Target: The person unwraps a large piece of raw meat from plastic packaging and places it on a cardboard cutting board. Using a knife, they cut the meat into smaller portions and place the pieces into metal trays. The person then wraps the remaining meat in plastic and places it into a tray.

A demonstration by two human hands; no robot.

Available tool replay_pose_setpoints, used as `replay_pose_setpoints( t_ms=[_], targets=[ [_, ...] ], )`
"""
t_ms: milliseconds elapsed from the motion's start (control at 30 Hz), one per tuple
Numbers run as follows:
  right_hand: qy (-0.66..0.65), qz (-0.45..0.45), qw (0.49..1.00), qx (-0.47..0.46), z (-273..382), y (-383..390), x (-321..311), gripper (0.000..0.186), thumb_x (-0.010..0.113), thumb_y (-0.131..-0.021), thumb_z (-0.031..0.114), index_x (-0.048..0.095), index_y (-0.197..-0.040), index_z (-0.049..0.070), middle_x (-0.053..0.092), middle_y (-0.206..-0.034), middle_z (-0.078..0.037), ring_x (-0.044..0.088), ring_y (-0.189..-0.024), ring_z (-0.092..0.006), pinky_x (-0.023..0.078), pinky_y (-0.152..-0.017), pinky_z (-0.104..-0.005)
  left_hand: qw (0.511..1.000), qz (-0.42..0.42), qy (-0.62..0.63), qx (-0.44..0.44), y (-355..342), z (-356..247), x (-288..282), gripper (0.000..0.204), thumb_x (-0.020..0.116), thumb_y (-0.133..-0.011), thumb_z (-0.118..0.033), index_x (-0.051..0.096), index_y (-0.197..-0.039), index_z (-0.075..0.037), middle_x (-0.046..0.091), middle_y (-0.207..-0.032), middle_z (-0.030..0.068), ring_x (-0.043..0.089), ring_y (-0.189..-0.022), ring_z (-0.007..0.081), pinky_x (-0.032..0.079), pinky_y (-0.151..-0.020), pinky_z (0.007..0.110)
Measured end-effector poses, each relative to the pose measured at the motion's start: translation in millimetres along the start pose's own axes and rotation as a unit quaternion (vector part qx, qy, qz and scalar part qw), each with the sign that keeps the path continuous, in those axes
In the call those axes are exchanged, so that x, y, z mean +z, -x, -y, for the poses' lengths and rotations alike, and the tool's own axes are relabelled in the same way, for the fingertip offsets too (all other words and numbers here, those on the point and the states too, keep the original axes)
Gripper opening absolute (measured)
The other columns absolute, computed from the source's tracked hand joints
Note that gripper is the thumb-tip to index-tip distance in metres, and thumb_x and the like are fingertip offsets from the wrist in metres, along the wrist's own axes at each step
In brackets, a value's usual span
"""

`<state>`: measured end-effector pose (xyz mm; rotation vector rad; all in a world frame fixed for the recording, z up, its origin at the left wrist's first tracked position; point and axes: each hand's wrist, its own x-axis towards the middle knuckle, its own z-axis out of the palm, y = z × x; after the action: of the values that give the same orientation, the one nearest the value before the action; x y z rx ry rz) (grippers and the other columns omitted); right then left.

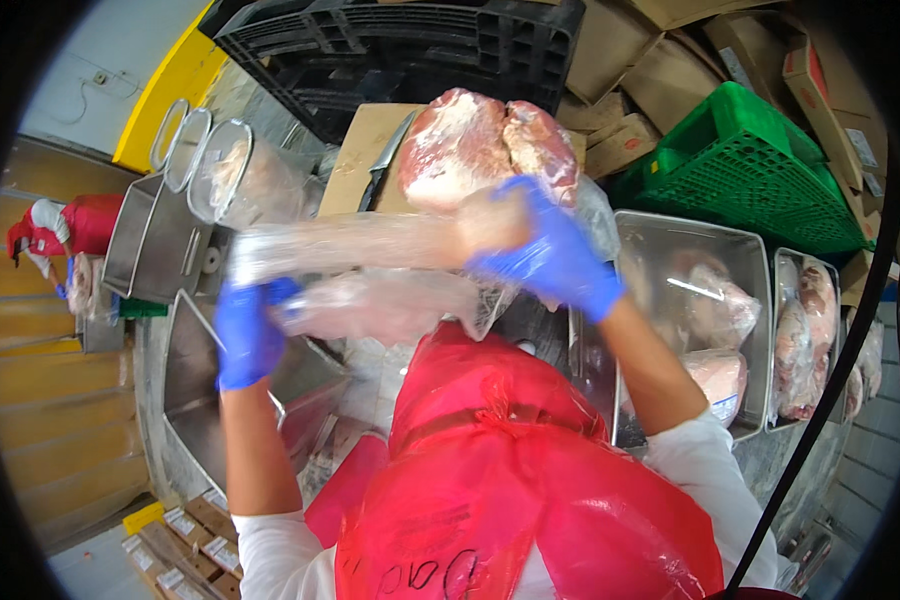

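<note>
A long stretch of clear plastic wrapping [360,243], blurred by motion, spans between my two gloved hands, with loose film hanging below it. My left hand [247,333] is closed round its left end. At the other end, my right hand [555,250] grips the wrapping beside a tan, blurred part whose kind I cannot make out. Just beyond my right hand, a large piece of raw meat [457,145] rests on a cardboard sheet [355,165]. A knife [388,155] lies along the meat's left side.
Steel tubs [690,232] holding bagged meat stand at right, below a green plastic pallet [745,165]. A black pallet [400,50] rises behind the meat. At left are steel bins [155,235] and hoops with clear liners [235,180]. A co-worker in red [90,225] bends farther left.
</note>
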<state>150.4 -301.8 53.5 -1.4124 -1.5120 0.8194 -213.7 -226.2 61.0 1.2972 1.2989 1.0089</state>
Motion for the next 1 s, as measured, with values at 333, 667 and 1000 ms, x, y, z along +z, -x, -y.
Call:
replay_pose_setpoints(
  t_ms=[333, 667, 1000],
  targets=[
    [0.026, 0.241, 0.954, -0.175, 58.1, -36.1, 246.7, 0.029, 0.066, -0.073, 0.031, 0.064, -0.087, 0.006, 0.065, -0.090, -0.020, 0.065, -0.082, -0.0393, 0.053, -0.074, -0.0471, 0.934, -0.282, 0.023, 0.218, 118.6, -158.4, -126.2, 0.046, 0.040, -0.098, -0.028, 0.043, -0.133, 0.002, 0.058, -0.122, 0.0142, 0.058, -0.109, 0.0278, 0.042, -0.101, 0.045],
    [-0.370, 0.188, 0.903, -0.113, 120.8, -159.8, 298.2, 0.031, 0.058, -0.086, 0.011, 0.054, -0.116, 0.001, 0.062, -0.107, -0.015, 0.060, -0.102, -0.0225, 0.048, -0.088, -0.0356, 0.985, -0.047, 0.157, -0.054, 73.3, 35.5, -203.0, 0.042, 0.042, -0.098, -0.014, 0.039, -0.138, 0.000, 0.050, -0.133, 0.0125, 0.050, -0.118, 0.0224, 0.036, -0.106, 0.037],
    [-0.126, 0.122, 0.911, -0.372, 190.8, -260.6, 380.3, 0.060, 0.070, -0.082, 0.020, 0.043, -0.132, 0.002, 0.049, -0.125, -0.016, 0.050, -0.114, -0.0250, 0.041, -0.099, -0.0357, 0.929, -0.084, 0.357, 0.059, -142.0, 39.7, -243.7, 0.046, 0.047, -0.098, -0.027, 0.038, -0.136, -0.003, 0.048, -0.133, 0.0100, 0.049, -0.119, 0.0234, 0.036, -0.107, 0.039]
  ],
)
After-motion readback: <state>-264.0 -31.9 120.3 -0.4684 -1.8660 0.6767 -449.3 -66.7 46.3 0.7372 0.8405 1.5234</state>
